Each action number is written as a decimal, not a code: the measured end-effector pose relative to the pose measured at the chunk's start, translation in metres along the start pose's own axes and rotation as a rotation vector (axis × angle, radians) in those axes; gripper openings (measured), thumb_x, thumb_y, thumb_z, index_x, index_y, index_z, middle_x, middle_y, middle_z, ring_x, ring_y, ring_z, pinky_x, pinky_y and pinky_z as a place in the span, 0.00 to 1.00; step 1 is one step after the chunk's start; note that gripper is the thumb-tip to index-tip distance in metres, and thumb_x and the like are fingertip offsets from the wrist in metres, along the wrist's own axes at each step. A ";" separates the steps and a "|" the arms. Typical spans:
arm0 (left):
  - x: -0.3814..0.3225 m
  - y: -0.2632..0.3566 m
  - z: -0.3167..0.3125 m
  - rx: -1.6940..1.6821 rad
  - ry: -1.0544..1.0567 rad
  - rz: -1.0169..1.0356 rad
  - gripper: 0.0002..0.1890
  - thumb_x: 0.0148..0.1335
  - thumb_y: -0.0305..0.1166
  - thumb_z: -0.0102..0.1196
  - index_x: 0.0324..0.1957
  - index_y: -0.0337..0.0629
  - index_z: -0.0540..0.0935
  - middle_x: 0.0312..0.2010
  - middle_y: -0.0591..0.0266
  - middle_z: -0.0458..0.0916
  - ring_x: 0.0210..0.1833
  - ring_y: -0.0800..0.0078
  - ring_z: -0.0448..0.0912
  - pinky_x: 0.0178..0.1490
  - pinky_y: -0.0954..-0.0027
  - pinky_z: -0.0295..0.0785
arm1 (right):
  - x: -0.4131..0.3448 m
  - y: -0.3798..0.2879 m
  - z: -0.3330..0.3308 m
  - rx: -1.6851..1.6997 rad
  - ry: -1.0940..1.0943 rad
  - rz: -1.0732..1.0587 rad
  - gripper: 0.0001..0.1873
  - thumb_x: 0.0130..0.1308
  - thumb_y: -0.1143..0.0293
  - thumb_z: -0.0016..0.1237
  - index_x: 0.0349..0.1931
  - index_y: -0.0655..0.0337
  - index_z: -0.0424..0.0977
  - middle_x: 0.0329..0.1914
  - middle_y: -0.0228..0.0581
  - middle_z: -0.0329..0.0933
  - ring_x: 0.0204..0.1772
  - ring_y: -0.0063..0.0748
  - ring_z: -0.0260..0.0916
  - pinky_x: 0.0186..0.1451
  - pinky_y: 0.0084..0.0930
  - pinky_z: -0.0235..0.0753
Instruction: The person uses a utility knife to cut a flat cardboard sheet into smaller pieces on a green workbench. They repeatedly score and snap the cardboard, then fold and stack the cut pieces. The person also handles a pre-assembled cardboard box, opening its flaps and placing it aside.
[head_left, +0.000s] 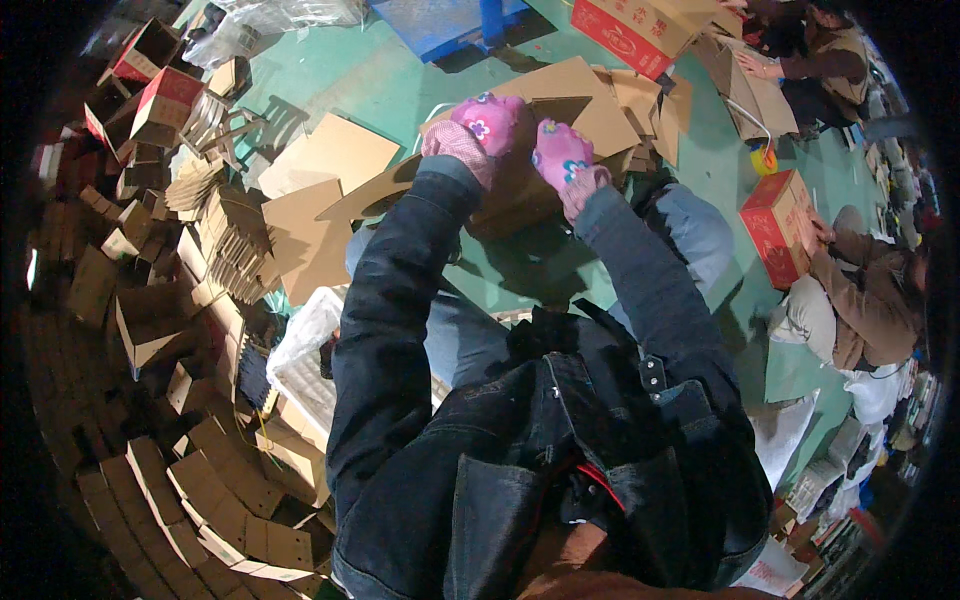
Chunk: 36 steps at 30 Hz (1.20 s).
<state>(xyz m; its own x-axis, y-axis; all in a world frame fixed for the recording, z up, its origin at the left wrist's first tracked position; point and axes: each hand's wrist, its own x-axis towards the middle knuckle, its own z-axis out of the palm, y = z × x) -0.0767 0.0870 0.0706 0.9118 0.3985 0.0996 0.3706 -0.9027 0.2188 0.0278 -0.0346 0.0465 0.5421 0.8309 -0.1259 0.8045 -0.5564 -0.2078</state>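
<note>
Both hands wear pink flowered knit gloves. My left hand (487, 127) is at the near left edge of an unfolded cardboard box (517, 184), its fingers curled over the board. My right hand (561, 154) is curled at the same box, a little to the right. Its fingertips are hidden, so its hold cannot be told. Between and beyond the hands, a brown cardboard flap (574, 86) stands out flat. A further cardboard flap (382, 184) extends to the left, under my left forearm. The box casts a shadow on the green floor below.
Flat cardboard sheets (307, 232) and stacked cardboard pieces (240, 247) lie at left. A blue platform (450, 26) is at the top. A red-and-brown carton (630, 34) stands upper right. On the right, one co-worker handles a red carton (776, 229); another touches a cardboard box (750, 90) near a tape roll (763, 160).
</note>
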 end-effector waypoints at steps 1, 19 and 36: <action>0.002 -0.006 0.006 0.012 -0.013 0.025 0.14 0.59 0.35 0.49 0.47 0.51 0.78 0.40 0.52 0.81 0.44 0.51 0.80 0.46 0.56 0.74 | 0.005 -0.001 0.003 -0.011 0.034 -0.036 0.16 0.60 0.63 0.48 0.48 0.56 0.72 0.40 0.48 0.79 0.47 0.52 0.78 0.48 0.49 0.76; 0.032 -0.039 0.017 -0.052 -0.192 -0.131 0.16 0.61 0.36 0.49 0.52 0.53 0.76 0.41 0.51 0.82 0.46 0.49 0.80 0.47 0.56 0.75 | 0.029 0.009 0.055 -0.023 0.001 0.049 0.13 0.60 0.70 0.47 0.45 0.58 0.75 0.43 0.43 0.79 0.49 0.45 0.78 0.49 0.42 0.76; 0.047 -0.045 0.002 -0.195 -0.304 -0.113 0.14 0.60 0.35 0.50 0.49 0.53 0.75 0.33 0.55 0.82 0.35 0.57 0.82 0.37 0.60 0.75 | 0.052 0.044 0.168 0.058 -0.050 -0.224 0.20 0.66 0.61 0.43 0.57 0.53 0.71 0.55 0.48 0.74 0.55 0.50 0.75 0.55 0.46 0.75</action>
<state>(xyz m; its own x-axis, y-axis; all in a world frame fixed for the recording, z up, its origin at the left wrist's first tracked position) -0.0501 0.1460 0.0637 0.8888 0.4011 -0.2216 0.4579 -0.7962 0.3955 0.0507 -0.0137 -0.1321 0.3377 0.9338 -0.1178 0.8875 -0.3576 -0.2907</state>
